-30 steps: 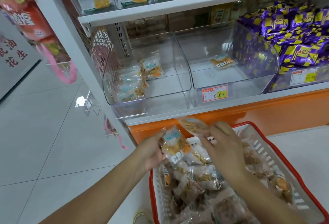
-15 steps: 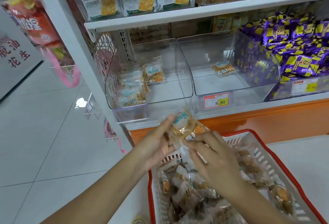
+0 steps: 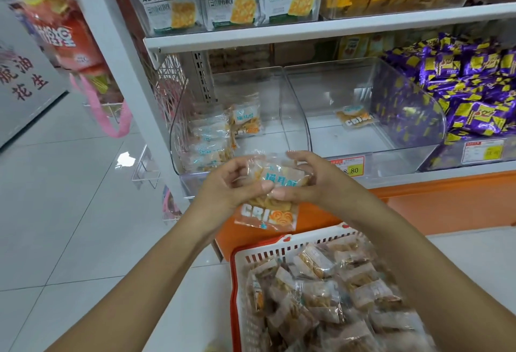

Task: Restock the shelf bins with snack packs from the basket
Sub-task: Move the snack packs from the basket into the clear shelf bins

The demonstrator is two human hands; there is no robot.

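Observation:
Both hands hold clear snack packs (image 3: 272,198) with blue and orange print in front of the shelf edge. My left hand (image 3: 231,186) grips them from the left, my right hand (image 3: 312,181) pinches them from the right. Behind them stands a clear left bin (image 3: 290,117) with several of the same packs along its left side. The clear middle bin (image 3: 405,117) holds one pack (image 3: 354,118). Below, a red and white basket (image 3: 237,281) is filled with several more packs.
A third bin on the right is piled with purple and yellow packs (image 3: 474,91). The upper shelf (image 3: 307,31) carries white cracker boxes. An orange base panel (image 3: 418,206) runs under the bins. White floor tiles lie to the left, and a red bag (image 3: 64,33) hangs there.
Both hands have risen from the basket with the packs, from just above its rim to the height of the bins' front edge. The camera has moved closer to the shelf.

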